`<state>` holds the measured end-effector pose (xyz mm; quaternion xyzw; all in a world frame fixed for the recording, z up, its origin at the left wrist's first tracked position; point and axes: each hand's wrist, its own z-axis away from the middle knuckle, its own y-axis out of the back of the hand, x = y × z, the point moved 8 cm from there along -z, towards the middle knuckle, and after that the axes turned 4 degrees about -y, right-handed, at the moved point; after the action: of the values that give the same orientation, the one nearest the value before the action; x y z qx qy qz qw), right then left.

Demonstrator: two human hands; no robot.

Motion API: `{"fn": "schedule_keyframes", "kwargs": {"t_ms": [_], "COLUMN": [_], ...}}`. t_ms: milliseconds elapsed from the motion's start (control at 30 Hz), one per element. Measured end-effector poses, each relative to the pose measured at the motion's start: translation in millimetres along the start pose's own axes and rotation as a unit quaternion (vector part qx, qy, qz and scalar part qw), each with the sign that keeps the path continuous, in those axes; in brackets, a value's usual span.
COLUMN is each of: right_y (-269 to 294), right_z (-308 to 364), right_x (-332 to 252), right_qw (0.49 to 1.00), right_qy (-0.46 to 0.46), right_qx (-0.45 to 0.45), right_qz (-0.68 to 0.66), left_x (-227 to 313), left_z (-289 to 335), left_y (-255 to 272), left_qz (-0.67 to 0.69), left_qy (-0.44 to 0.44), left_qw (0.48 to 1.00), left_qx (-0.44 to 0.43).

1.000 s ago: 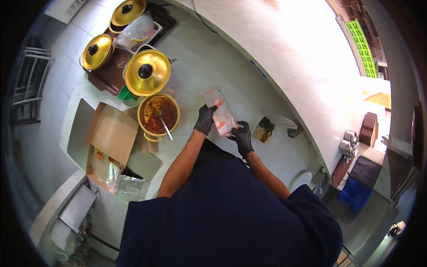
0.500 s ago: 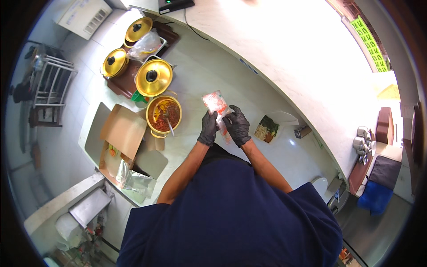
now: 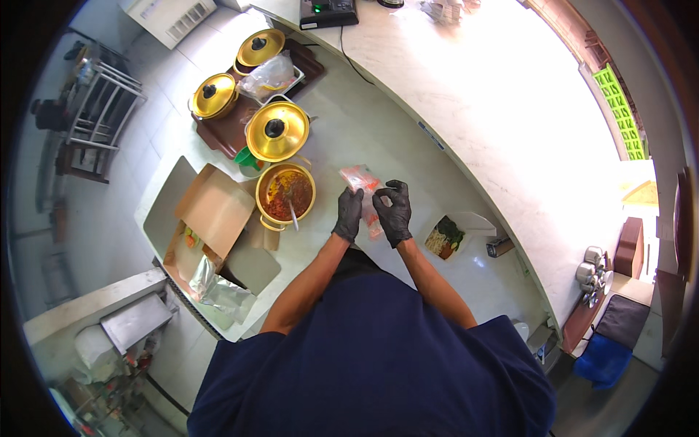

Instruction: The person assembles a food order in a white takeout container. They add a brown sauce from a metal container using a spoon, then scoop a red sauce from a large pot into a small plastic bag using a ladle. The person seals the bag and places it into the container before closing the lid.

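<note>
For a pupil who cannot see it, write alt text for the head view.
A gloved left hand grips a printed packet, the right hand close against it, above a pale counter. Left of them are lidded golden pots and an open pot of red sauce.

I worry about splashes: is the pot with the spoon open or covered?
Open: the pot is uncovered on top, showing red sauce and the spoon dipping into it.

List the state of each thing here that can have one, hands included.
Left hand, gripping the packet
Packet, sealed or opened unclear
Right hand, at the packet, grip unclear
Sauce pot, uncovered, spoon inside
Three other pots, covered
Cardboard box, open
White container, open, food inside
Black device, green light lit
</note>
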<state>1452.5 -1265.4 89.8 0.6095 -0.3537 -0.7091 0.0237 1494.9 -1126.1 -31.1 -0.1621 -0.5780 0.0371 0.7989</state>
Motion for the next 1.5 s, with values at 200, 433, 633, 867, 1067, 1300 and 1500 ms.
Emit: {"fn": "schedule_keyframes", "kwargs": {"t_ms": [200,433,633,867,1067,1300,1500], "right_y": [21,45,40,-21,-165,-196,-111], "right_z": [-17,-36,-19,-72,-124,-137,-134], "right_x": [-14,-18,31,7,-42,-36,21], "right_qw": [0.968,0.977,0.965,0.981,0.882,0.896,0.941], "right_qy": [-0.038,-0.108,-0.197,-0.107,-0.211,-0.213,-0.171], "right_qx": [-0.012,-0.021,-0.054,-0.154,-0.369,-0.325,-0.193], "right_qz": [-0.247,-0.181,-0.162,-0.051,-0.205,-0.217,-0.219], "left_x": [45,29,143,268,254,231,182], "left_z": [-47,-230,-193,-77,-160,-159,-138], "left_y": [-4,40,-19,145,217,185,108], "left_qz": [-0.049,0.069,-0.297,-0.419,-0.568,-0.546,-0.54], "left_qy": [0.001,-0.125,-0.122,-0.261,-0.186,-0.155,-0.196], "left_qw": [0.997,0.973,0.912,0.765,0.787,0.815,0.815], "left_qx": [0.061,0.183,0.257,0.413,0.154,0.112,0.066]}}
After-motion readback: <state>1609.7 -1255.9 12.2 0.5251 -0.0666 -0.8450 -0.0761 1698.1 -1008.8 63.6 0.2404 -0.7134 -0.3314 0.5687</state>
